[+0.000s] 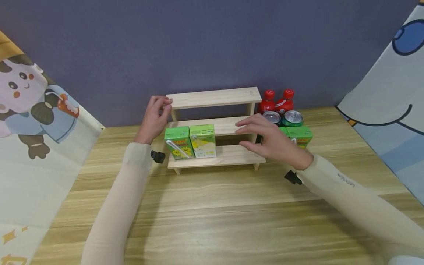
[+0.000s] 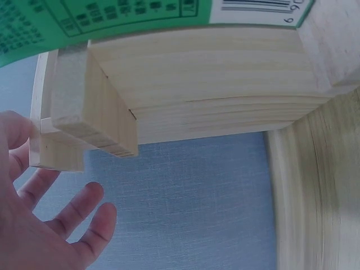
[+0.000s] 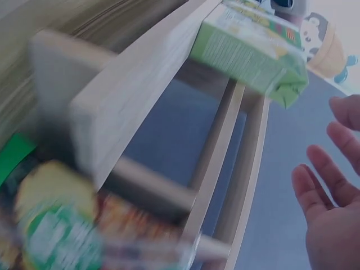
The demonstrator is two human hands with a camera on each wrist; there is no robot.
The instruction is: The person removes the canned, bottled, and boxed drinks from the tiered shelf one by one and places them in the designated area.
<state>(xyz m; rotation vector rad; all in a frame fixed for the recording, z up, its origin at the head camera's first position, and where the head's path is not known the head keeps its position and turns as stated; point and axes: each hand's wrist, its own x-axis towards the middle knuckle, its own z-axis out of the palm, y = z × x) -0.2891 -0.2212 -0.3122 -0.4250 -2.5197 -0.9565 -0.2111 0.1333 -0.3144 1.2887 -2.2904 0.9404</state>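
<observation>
Wooden rack [image 1: 228,156] holds two juice cartons [image 1: 191,141] (upright).

Two green juice cartons [image 1: 191,141] stand upright on the rack's [image 1: 215,98] lowest step.

Head view: high, looks forward and down at wooden step shelf [image 1: 215,127] against wall, mid distance, whole shelf in frame. Left wrist view: very near shelf's left end [image 2: 169,95], low, looks up along its side toward wall. Right wrist view: close at shelf's right end [image 3: 169,101], looks leftward along steps, blurred. All three share shelf and green cartons [image 1: 190,141] on it.
</observation>
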